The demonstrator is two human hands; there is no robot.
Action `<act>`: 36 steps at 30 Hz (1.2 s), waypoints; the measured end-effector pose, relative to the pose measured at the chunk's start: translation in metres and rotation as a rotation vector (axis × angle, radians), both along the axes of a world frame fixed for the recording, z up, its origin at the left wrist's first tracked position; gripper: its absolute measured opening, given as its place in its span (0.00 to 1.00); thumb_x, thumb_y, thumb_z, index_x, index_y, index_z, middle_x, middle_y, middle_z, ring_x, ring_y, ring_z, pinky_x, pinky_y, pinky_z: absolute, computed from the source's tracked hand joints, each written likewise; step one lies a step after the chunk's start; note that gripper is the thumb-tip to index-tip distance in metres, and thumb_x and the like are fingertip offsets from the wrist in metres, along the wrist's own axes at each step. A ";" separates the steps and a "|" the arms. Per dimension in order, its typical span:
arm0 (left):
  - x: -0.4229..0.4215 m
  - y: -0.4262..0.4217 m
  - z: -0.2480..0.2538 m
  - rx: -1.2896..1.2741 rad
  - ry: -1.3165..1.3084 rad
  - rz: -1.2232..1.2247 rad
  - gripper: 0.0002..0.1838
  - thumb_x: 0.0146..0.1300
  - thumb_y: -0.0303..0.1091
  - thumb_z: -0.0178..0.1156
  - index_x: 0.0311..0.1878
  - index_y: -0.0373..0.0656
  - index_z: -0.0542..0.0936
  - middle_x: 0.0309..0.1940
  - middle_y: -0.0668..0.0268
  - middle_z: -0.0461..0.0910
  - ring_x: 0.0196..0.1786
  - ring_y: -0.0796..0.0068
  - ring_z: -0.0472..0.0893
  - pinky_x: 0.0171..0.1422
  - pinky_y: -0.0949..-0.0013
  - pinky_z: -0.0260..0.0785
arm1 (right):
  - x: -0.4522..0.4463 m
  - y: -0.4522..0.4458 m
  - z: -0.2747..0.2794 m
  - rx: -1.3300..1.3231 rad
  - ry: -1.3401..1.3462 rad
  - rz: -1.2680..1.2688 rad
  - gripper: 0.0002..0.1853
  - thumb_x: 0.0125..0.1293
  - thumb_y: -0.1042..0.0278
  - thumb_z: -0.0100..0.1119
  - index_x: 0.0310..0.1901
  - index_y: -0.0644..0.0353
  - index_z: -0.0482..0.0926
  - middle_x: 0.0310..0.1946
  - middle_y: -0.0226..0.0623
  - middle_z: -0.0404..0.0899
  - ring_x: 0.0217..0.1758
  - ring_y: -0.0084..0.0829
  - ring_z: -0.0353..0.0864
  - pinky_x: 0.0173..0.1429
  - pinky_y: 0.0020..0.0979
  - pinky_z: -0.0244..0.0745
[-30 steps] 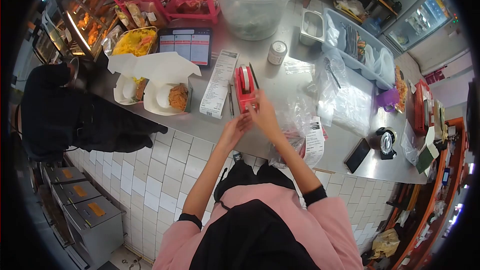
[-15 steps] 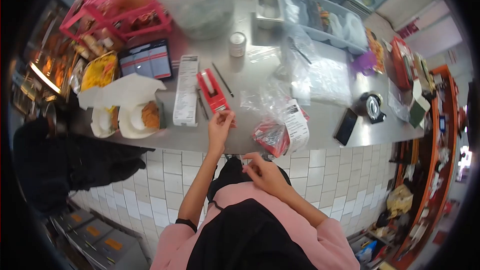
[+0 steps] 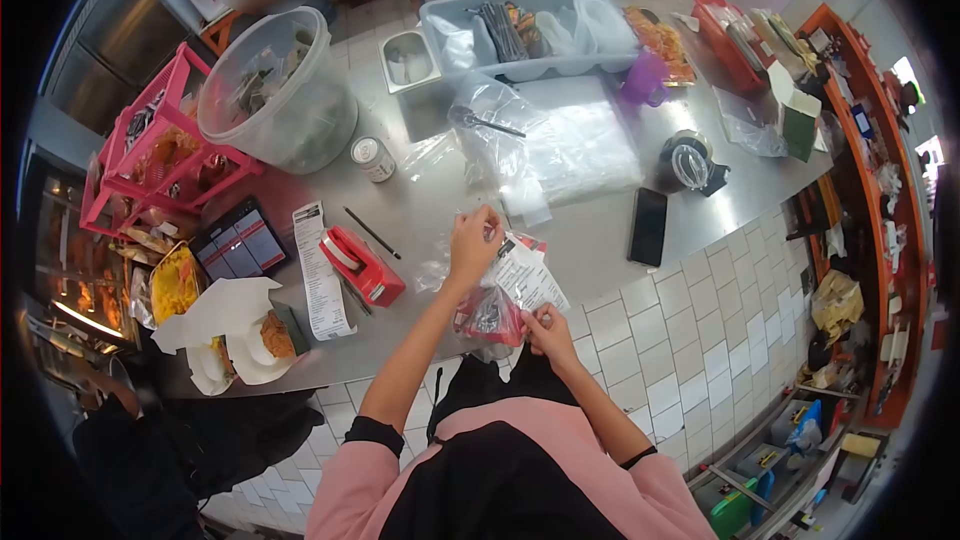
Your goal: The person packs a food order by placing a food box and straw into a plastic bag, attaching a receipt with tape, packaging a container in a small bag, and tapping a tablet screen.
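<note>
A clear plastic bag point(image 3: 487, 318) with red contents lies near the table's front edge, a printed receipt point(image 3: 532, 278) against its upper right side. My left hand point(image 3: 474, 252) is just above the bag, beside the receipt's top, with fingertips pinched together; whatever is between them is too small to make out. At the bag's lower right side, my right hand point(image 3: 550, 336) grips its edge close to the receipt's lower end. A red tape dispenser point(image 3: 362, 268) stands to the left of the bag, touched by neither hand.
Further left are a long receipt point(image 3: 322, 275), a tablet point(image 3: 240, 240) and an open food box point(image 3: 235, 335). A can point(image 3: 373, 159), a clear bucket point(image 3: 285, 100) and a stack of plastic bags point(image 3: 585, 135) sit behind. A phone point(image 3: 648, 227) lies right. Another person's dark sleeve point(image 3: 140, 460) shows lower left.
My left hand has left the tape dispenser and moved right to the bag. My right hand has come up from my waist to the bag's edge. The view has swung right.
</note>
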State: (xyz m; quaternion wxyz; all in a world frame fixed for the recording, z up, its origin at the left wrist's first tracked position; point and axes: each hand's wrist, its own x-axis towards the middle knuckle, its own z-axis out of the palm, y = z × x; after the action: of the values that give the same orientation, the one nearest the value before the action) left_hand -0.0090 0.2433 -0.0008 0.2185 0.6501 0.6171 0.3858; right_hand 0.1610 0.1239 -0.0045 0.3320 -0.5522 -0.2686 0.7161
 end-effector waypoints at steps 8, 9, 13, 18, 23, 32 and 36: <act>-0.009 0.008 -0.033 -0.367 -0.058 0.197 0.14 0.58 0.40 0.52 0.39 0.38 0.73 0.35 0.55 0.77 0.38 0.61 0.78 0.44 0.64 0.68 | 0.017 0.026 -0.035 0.539 -0.476 0.643 0.20 0.60 0.54 0.57 0.38 0.64 0.67 0.19 0.41 0.75 0.18 0.34 0.75 0.22 0.31 0.67; -0.008 0.010 -0.033 -0.356 -0.063 0.209 0.14 0.58 0.40 0.52 0.39 0.38 0.73 0.35 0.55 0.77 0.38 0.61 0.78 0.44 0.64 0.68 | 0.024 0.035 -0.047 0.629 -0.485 0.715 0.23 0.59 0.51 0.57 0.41 0.66 0.68 0.21 0.44 0.76 0.22 0.39 0.78 0.27 0.34 0.71; -0.008 0.021 -0.012 -0.338 -0.012 0.197 0.10 0.58 0.36 0.51 0.37 0.40 0.73 0.30 0.57 0.77 0.33 0.58 0.77 0.36 0.62 0.68 | 0.051 0.085 -0.020 0.922 -0.754 1.413 0.22 0.58 0.51 0.54 0.42 0.63 0.69 0.23 0.46 0.77 0.30 0.45 0.79 0.32 0.39 0.72; -0.002 0.036 0.023 -0.210 0.452 0.046 0.07 0.60 0.33 0.51 0.36 0.41 0.75 0.29 0.59 0.77 0.31 0.60 0.77 0.32 0.65 0.69 | 0.054 0.262 0.040 1.034 -0.560 1.018 0.11 0.58 0.59 0.54 0.33 0.58 0.75 0.25 0.45 0.76 0.28 0.47 0.75 0.33 0.43 0.68; 0.047 0.024 0.092 0.119 0.308 0.280 0.06 0.53 0.25 0.58 0.36 0.41 0.75 0.29 0.62 0.77 0.30 0.64 0.78 0.31 0.68 0.70 | 0.020 0.541 0.055 1.442 -0.776 0.070 0.10 0.57 0.67 0.55 0.28 0.67 0.75 0.24 0.51 0.76 0.29 0.50 0.76 0.34 0.43 0.69; 0.102 -0.049 0.102 -0.093 0.271 0.438 0.07 0.49 0.21 0.58 0.34 0.40 0.76 0.25 0.65 0.78 0.22 0.71 0.78 0.27 0.71 0.68 | 0.017 0.664 0.019 1.440 -1.260 0.441 0.10 0.46 0.69 0.64 0.23 0.69 0.77 0.25 0.53 0.78 0.32 0.50 0.79 0.36 0.43 0.72; 0.106 -0.044 0.102 -0.138 0.235 0.499 0.06 0.50 0.23 0.58 0.33 0.41 0.76 0.23 0.66 0.78 0.21 0.73 0.78 0.25 0.71 0.67 | 0.035 0.680 0.054 0.986 -0.916 0.661 0.12 0.49 0.64 0.65 0.26 0.67 0.80 0.21 0.42 0.78 0.22 0.30 0.76 0.25 0.32 0.69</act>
State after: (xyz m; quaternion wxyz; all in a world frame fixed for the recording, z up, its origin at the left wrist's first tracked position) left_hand 0.0967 0.1989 0.1015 0.0872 0.5018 0.8040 0.3068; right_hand 0.1959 0.8039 0.0495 0.1638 -0.4726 -0.8216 0.2736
